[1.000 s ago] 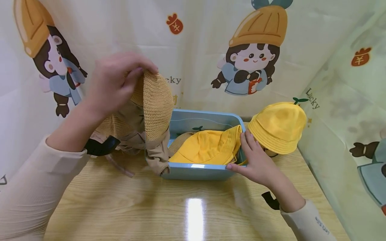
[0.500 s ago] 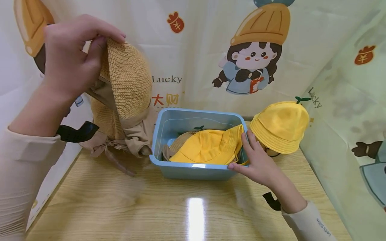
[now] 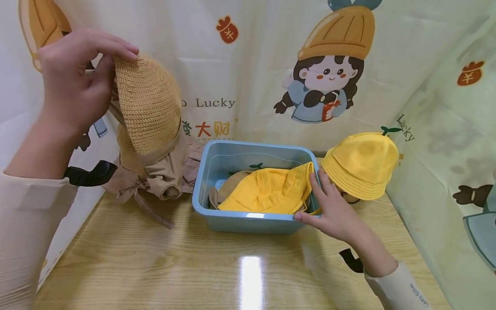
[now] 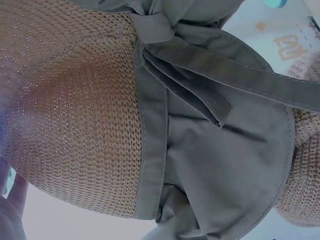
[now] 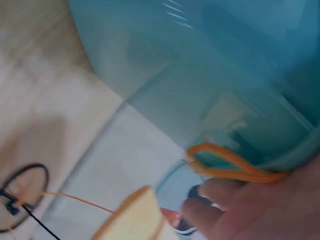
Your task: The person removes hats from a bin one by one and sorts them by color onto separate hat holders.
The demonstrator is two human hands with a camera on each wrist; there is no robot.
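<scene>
My left hand (image 3: 79, 82) pinches the top of a tan woven sun hat (image 3: 149, 105), which hangs upright at the left with its fabric brim drooping. In the left wrist view, that hat's cloth brim (image 4: 225, 165) and tied ribbon (image 4: 235, 70) show close up. Behind it sits another tan woven hat (image 3: 129, 157), mostly covered. On the right rim of the blue bin (image 3: 248, 221) my right hand (image 3: 333, 209) rests with fingers extended. Inside lies a yellow bucket hat (image 3: 267, 189) over a tan woven hat (image 3: 234, 183).
Right of the bin, a second yellow bucket hat (image 3: 360, 163) with a green sprout sits on a stand whose dark base ring (image 5: 22, 195) shows in the right wrist view. A yellow strap (image 5: 235, 165) loops over the bin's edge. A printed curtain (image 3: 255, 86) encloses the wooden table (image 3: 193, 267).
My left hand has carried the tan hat leftward, away from the bin's left end; it rose at first, then sank slightly. My right hand has stayed on the rim.
</scene>
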